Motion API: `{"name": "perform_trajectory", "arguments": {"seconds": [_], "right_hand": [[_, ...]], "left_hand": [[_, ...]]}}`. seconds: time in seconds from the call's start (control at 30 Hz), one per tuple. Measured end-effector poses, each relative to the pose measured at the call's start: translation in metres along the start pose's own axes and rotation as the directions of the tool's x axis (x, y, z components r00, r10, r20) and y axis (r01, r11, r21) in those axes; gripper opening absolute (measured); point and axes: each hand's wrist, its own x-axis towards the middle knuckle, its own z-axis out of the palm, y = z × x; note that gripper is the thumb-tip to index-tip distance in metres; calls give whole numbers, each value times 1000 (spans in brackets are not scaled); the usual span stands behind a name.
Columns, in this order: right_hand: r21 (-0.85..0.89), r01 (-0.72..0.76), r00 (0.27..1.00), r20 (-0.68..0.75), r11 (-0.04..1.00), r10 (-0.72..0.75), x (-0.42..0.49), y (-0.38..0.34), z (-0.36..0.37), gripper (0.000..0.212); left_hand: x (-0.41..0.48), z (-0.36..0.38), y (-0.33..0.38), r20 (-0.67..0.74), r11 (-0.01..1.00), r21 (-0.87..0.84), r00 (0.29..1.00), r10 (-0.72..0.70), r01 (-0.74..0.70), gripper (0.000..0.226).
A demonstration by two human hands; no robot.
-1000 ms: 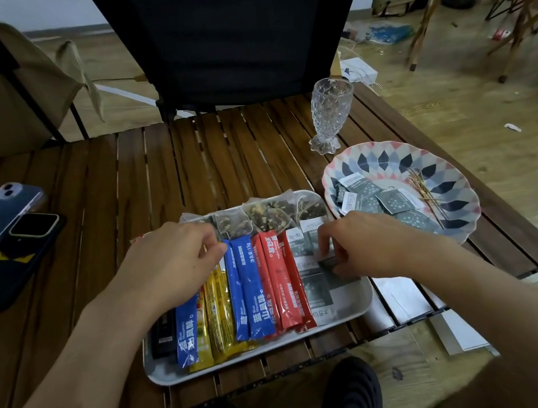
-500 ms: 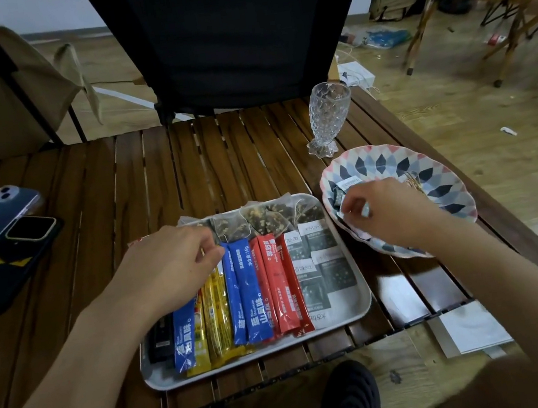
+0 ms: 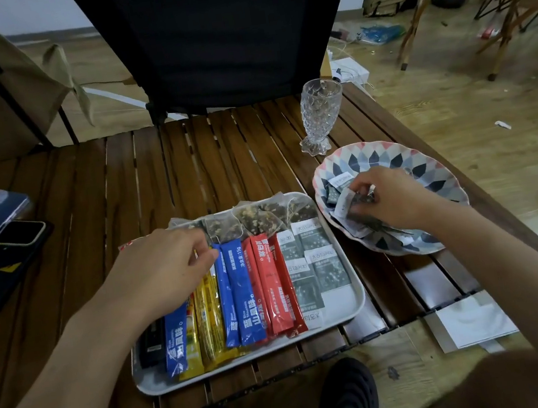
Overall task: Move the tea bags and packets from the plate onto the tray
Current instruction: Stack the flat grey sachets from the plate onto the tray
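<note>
Packets [image 3: 339, 182] on the plate [image 3: 376, 154], pinched by the right hand [image 3: 395, 201], lie partly hidden.

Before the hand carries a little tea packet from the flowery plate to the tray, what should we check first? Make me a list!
1. Right hand pinches a grey-and-white tea packet on the patterned round plate: ok.
2. Just one packet in the fingers: cannot tell.
3. White rectangular tray has a bare near-right corner: ok.
4. Left hand lies on the colourful stick packets, away from that corner: ok.
5. Clear textured glass goblet stands behind the plate, off the path: ok.
</note>
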Motion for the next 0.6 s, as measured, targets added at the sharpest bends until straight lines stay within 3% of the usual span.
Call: {"name": "perform_trajectory", "arguments": {"seconds": [0.07,0.2,0.27,0.4,0.5,0.6], "right_hand": [[78,9,998,-67,997,-4,-3,-1,-7,10],[203,78,976,-214,976,-34,-18,-14,-29,7],[255,118,975,-215,960,-63,-24,-23,-39,7],[478,7,974,197,878,-115,-37,-45,-39,17],[467,-113,884,451,877,-126,-45,-58,-26,17],[351,-132,805,584,927,-107,-46,-64,-14,20]], "left_hand": [[0,-1,1,10,1000,-3,1000,-6,6,21],[0,-2,3,17,1000,0,1000,-13,13,20],[0,-2,3,16,1000,1,1000,-16,16,20],[-1,-1,2,25,1000,1,1000,-19,19,20],[-1,0,1,20,1000,0,1000,-11,11,20],[-2,-1,1,19,1000,-6,1000,-7,7,21]]}}
